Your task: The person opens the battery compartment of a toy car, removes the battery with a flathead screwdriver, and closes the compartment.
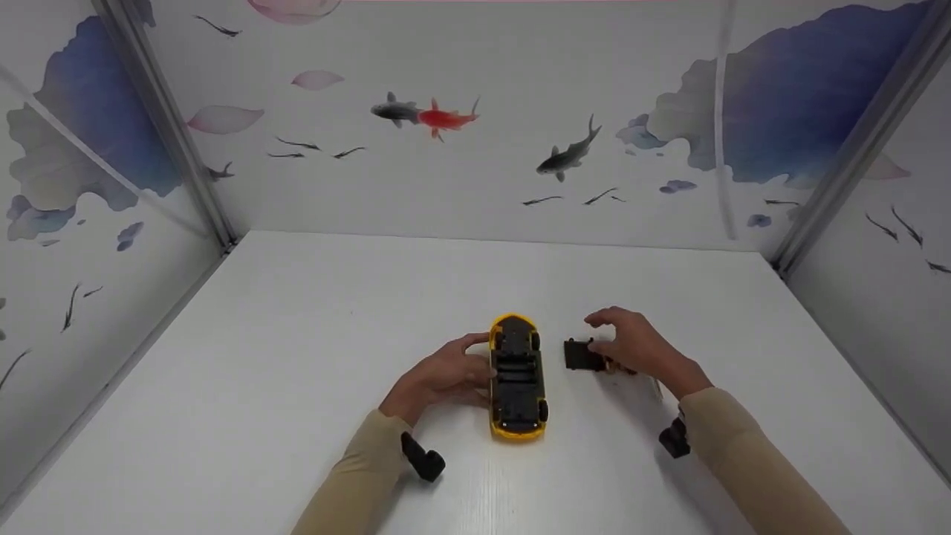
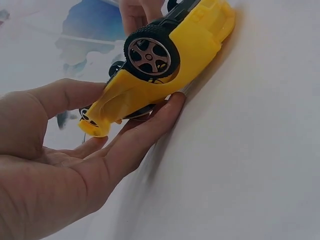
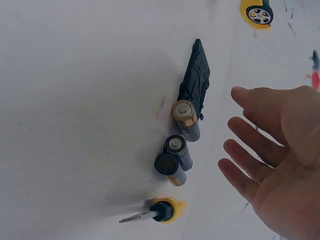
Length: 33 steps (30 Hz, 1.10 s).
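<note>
A yellow toy car point(image 1: 518, 386) lies upside down, its black underside and an open battery compartment facing up. My left hand point(image 1: 444, 369) grips it from the left; in the left wrist view the thumb is on its side and the fingers point(image 2: 150, 127) reach beneath the yellow body point(image 2: 197, 42). Over the tabletop to the right, my right hand point(image 1: 639, 343) hovers with relaxed, spread fingers and holds nothing. Nearest it is a flat black battery cover point(image 3: 195, 80). Beside the cover stand a copper-topped battery point(image 3: 187, 122) and two dark batteries point(image 3: 175, 167).
A screwdriver point(image 3: 162, 210) with a black and yellow handle is near the batteries; in the head view the right hand mostly covers it. The white table point(image 1: 334, 297) is bounded by printed panels point(image 1: 461, 193) at the back and sides.
</note>
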Available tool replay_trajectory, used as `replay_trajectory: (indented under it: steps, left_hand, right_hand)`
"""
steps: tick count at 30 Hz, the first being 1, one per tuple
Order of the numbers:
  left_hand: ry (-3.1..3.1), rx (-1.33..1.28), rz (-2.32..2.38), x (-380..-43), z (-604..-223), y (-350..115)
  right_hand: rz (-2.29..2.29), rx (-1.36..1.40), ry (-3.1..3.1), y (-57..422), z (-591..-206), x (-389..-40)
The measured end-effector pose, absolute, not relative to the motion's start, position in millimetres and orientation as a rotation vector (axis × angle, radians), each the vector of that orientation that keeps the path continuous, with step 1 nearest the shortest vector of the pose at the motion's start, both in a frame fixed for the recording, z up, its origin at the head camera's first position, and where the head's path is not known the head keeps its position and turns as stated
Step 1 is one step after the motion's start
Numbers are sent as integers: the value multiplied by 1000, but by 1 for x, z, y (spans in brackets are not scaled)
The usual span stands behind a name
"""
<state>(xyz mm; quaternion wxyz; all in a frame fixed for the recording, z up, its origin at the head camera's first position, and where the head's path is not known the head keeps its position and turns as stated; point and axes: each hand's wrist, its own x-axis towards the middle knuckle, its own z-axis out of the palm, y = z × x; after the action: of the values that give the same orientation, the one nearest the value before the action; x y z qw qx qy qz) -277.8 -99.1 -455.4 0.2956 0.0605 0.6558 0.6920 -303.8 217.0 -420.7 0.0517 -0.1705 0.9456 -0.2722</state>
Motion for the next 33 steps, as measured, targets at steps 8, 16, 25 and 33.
replay_trajectory:
  steps: [8,16,25,33]
  left_hand:
    - [1720,151,1842,-278,-456,-101]
    - [1661,161,1862,-277,-457,-99]
    - [1672,127,1857,-279,-456,-98]
    - [1683,108,1850,-280,-455,-98]
  right_hand:
    - [-602,-537,2911,208,-428,-316]
    - [-361,-581,2982,205,-433,-315]
    - [-500,-410,2919,201,-430,-318]
    - [-785,-427,2928,204,-425,-315]
